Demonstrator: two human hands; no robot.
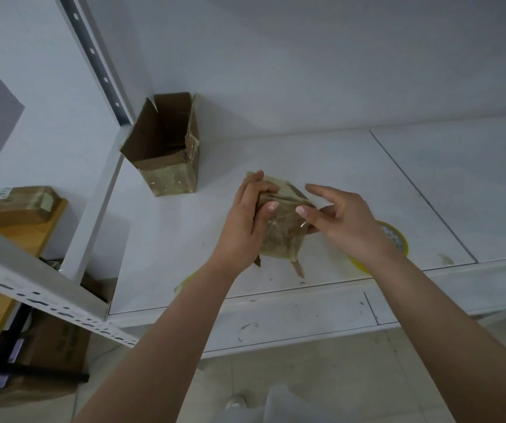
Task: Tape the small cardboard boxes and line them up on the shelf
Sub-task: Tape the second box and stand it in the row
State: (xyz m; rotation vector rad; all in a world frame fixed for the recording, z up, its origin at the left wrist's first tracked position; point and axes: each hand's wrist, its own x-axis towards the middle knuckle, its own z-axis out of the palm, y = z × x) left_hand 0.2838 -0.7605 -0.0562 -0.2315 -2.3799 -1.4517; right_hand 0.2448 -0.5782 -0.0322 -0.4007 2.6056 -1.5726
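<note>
A white metal shelf (pixel 321 166) with perforated uprights fills most of the view, its flat board scuffed and marked near the front edge. At its back left corner stands an open brown cardboard box (pixel 166 148), upright, flaps raised, its lower front and right side covered in glossy clear tape. Held above the middle of the shelf board is a small brown cardboard box wrapped in clear tape (pixel 282 230), tilted, with loose flaps hanging below it. The left hand (pixel 245 221) holds its left side, fingers curled over the top edge and thumb pressed on the near face: a closed grip on the box. The right hand (pixel 341 221) pinches the box's right edge between thumb and lower fingers, while its index finger stretches out free. Partly hidden behind the right wrist lies a yellow-rimmed roll of tape (pixel 393 239). Left of the shelf, a taped brown parcel (pixel 13 203) bears a label too blurred to read.
</note>
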